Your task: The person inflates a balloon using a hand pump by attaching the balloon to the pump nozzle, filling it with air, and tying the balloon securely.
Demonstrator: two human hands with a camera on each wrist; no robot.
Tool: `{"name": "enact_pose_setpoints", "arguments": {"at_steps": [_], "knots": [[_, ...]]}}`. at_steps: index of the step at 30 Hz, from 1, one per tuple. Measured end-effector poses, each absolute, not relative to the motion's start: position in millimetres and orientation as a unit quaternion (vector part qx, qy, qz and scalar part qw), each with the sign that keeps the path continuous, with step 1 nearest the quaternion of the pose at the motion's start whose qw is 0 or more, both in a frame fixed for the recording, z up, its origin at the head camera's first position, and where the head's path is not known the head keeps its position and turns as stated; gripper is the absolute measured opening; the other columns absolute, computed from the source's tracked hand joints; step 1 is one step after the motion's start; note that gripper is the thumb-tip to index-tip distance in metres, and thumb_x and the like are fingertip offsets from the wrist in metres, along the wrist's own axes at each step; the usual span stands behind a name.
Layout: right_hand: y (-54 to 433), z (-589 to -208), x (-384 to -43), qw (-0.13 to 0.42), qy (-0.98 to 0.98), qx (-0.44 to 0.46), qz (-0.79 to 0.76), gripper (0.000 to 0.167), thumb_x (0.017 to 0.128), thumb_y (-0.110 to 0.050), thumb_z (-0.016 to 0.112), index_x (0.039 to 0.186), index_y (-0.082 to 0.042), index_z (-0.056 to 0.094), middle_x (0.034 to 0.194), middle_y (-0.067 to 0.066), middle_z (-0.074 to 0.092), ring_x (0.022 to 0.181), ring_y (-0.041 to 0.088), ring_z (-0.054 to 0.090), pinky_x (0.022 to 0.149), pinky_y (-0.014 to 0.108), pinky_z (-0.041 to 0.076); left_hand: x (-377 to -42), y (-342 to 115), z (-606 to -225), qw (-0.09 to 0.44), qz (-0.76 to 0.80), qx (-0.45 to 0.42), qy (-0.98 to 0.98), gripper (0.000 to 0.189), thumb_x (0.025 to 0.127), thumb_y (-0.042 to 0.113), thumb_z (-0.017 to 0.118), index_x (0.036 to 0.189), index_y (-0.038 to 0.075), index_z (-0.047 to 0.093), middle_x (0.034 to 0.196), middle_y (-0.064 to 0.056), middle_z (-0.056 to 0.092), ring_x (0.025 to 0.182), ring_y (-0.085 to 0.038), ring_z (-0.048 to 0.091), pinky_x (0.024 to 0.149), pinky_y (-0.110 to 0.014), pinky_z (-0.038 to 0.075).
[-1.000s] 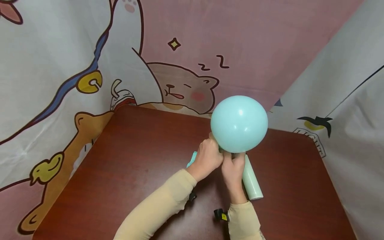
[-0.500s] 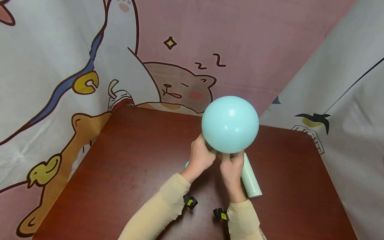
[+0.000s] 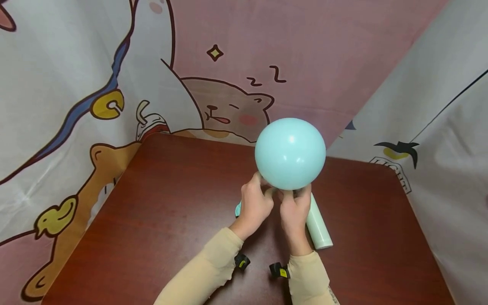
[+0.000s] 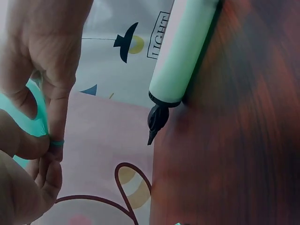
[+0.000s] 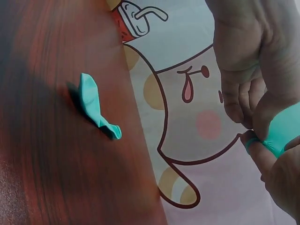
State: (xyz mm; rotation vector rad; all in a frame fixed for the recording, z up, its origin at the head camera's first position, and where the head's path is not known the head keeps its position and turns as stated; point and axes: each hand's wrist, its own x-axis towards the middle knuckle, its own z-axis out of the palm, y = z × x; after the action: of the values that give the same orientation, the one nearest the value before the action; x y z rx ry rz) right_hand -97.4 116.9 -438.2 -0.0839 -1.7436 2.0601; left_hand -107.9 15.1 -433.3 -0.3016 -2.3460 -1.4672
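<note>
An inflated light teal balloon (image 3: 290, 153) hangs above the table at the fingertips of both hands. My left hand (image 3: 254, 205) pinches at its neck from the left, with thumb and fingers bent together. From the right, my right hand (image 3: 295, 212) grips the balloon just below its round body. Both wrist views show a thin teal loop of the neck (image 4: 56, 142) stretched round a finger of the right hand. In the right wrist view, the balloon's lower part (image 5: 287, 127) shows between the hands.
A pale green hand pump (image 3: 319, 226) with a black nozzle (image 4: 158, 121) lies right of the right hand. An uninflated teal balloon (image 5: 91, 101) lies on the dark red-brown table (image 3: 152, 212), partly behind the left hand in the head view. Printed cloth (image 3: 324, 51) hangs round the table.
The balloon and both hands have shifted a little left in the head view. My left hand has turned from a closed fist to a thumb-and-finger pinch at the neck.
</note>
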Motion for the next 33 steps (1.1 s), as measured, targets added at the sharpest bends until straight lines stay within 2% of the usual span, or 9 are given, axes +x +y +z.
{"name": "enact_pose_setpoints", "arguments": {"at_steps": [8,14,17,19,23,26,28,31,33], "knots": [[114.3,-439.8,-97.3,0.245,-0.667,-0.033,0.703,0.040,0.104,-0.002,0.051,0.143,-0.006,0.045,0.128,0.008,0.063,0.113,0.018,0.060,0.094,0.028,0.048,-103.8,20.8,-434.5,0.171,-0.504,-0.121,-0.838,0.024,0.092,-0.006,0.065,0.111,0.002,0.054,0.085,-0.009,0.063,0.073,-0.025,0.065,0.062,-0.033,0.052],[115.0,-440.0,-94.9,0.235,-0.665,-0.047,0.707,0.040,0.104,-0.004,0.051,0.144,-0.005,0.045,0.131,0.009,0.061,0.113,0.016,0.060,0.090,0.026,0.049,-109.1,17.0,-431.5,0.173,-0.510,-0.094,-0.837,0.030,0.082,-0.001,0.075,0.109,0.003,0.061,0.079,-0.006,0.067,0.065,-0.018,0.065,0.057,-0.028,0.051],[114.6,-439.9,-95.2,0.221,-0.634,-0.047,0.739,0.039,0.104,-0.002,0.052,0.143,-0.005,0.045,0.128,0.010,0.062,0.108,0.017,0.062,0.083,0.026,0.055,-116.2,10.2,-428.0,0.158,-0.519,-0.075,-0.837,0.040,0.076,0.003,0.084,0.111,0.006,0.064,0.084,-0.005,0.071,0.071,-0.019,0.068,0.064,-0.033,0.056],[114.5,-439.5,-94.9,0.213,-0.615,-0.047,0.758,0.039,0.103,0.000,0.052,0.142,-0.004,0.044,0.125,0.010,0.062,0.105,0.017,0.064,0.078,0.027,0.059,-120.6,6.3,-425.8,0.141,-0.527,-0.065,-0.835,0.053,0.071,0.005,0.089,0.118,0.006,0.064,0.096,-0.006,0.074,0.084,-0.021,0.072,0.074,-0.038,0.058],[113.8,-438.9,-93.3,0.198,-0.614,-0.037,0.763,0.042,0.103,0.001,0.052,0.144,-0.004,0.042,0.128,0.010,0.059,0.107,0.017,0.065,0.080,0.029,0.060,-125.5,2.6,-422.9,0.123,-0.523,-0.054,-0.842,0.065,0.069,0.005,0.090,0.128,0.007,0.063,0.113,-0.008,0.074,0.100,-0.026,0.071,0.083,-0.045,0.058],[114.1,-442.0,-93.3,0.197,-0.651,-0.011,0.733,0.045,0.104,-0.001,0.052,0.147,-0.006,0.039,0.131,0.009,0.058,0.110,0.017,0.062,0.082,0.026,0.058,-127.4,2.1,-421.8,0.118,-0.499,-0.057,-0.856,0.045,0.073,-0.001,0.082,0.114,0.006,0.066,0.095,-0.007,0.074,0.077,-0.020,0.066,0.068,-0.038,0.055],[114.9,-444.6,-94.1,0.206,-0.679,0.011,0.704,0.046,0.105,-0.002,0.053,0.148,-0.005,0.038,0.134,0.010,0.057,0.118,0.018,0.059,0.090,0.026,0.054,-128.8,2.3,-420.5,0.117,-0.478,-0.067,-0.868,0.028,0.075,-0.005,0.076,0.098,0.007,0.065,0.076,-0.004,0.065,0.062,-0.016,0.050,0.056,-0.031,0.045],[116.1,-447.4,-94.3,0.216,-0.715,0.037,0.664,0.047,0.106,-0.003,0.052,0.150,-0.004,0.037,0.139,0.009,0.055,0.127,0.017,0.053,0.100,0.025,0.047,-131.1,1.2,-417.4,0.108,-0.457,-0.084,-0.879,0.025,0.076,-0.010,0.069,0.079,0.010,0.054,0.062,0.001,0.045,0.057,-0.014,0.029,0.049,-0.026,0.028],[116.0,-447.3,-93.8,0.220,-0.726,0.049,0.649,0.049,0.106,-0.003,0.052,0.152,-0.004,0.035,0.144,0.010,0.053,0.132,0.016,0.049,0.106,0.025,0.042,-131.6,0.7,-415.0,0.103,-0.445,-0.094,-0.884,0.030,0.076,-0.010,0.068,0.073,0.011,0.047,0.061,0.002,0.037,0.056,-0.013,0.026,0.047,-0.025,0.025]]}}
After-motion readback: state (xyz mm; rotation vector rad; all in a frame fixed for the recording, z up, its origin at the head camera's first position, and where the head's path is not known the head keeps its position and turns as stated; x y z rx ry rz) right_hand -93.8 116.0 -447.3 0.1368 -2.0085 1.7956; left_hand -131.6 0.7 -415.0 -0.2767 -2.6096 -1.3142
